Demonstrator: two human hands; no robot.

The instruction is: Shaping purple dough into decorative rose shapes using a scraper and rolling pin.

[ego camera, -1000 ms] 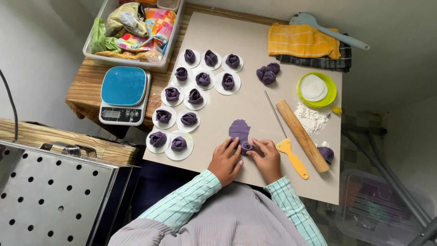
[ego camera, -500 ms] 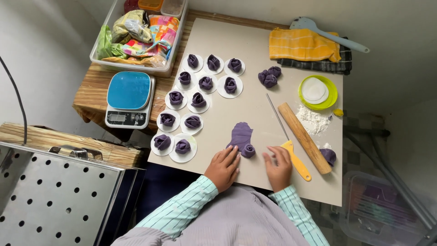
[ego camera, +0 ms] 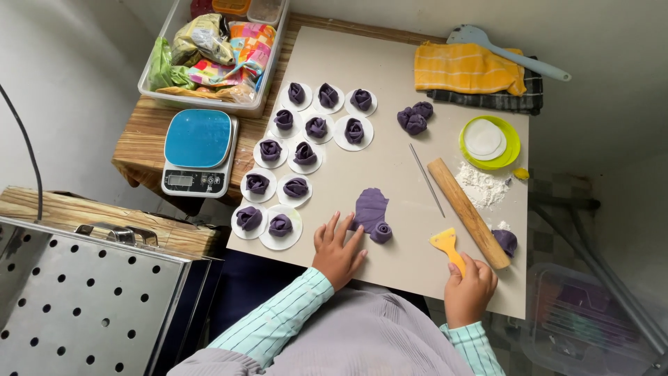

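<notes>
I counted eleven purple dough roses [ego camera: 305,154] finished on paper rounds. My left hand [ego camera: 338,249] lay spread open beside the half-rolled dough strip [ego camera: 371,211]; my right hand [ego camera: 470,287] gripped the yellow scraper [ego camera: 448,247], with spare dough lumps [ego camera: 415,118] waiting.

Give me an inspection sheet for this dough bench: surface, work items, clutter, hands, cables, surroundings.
Surface: beige work board on a wooden table, a patch of white flour beside the wooden rolling pin.
Job's things: flat purple dough sheet with a rolled end; eleven purple dough roses on white paper rounds; yellow plastic scraper.
Clutter: green dish of white rounds, yellow cloth, thin metal skewer, blue-topped kitchen scale, clear tub of packets.
Hands: left hand open, flat beside the dough sheet; right hand gripping the scraper handle.
Cables: one black cable at left.
Surroundings: perforated metal tray lower left.
</notes>
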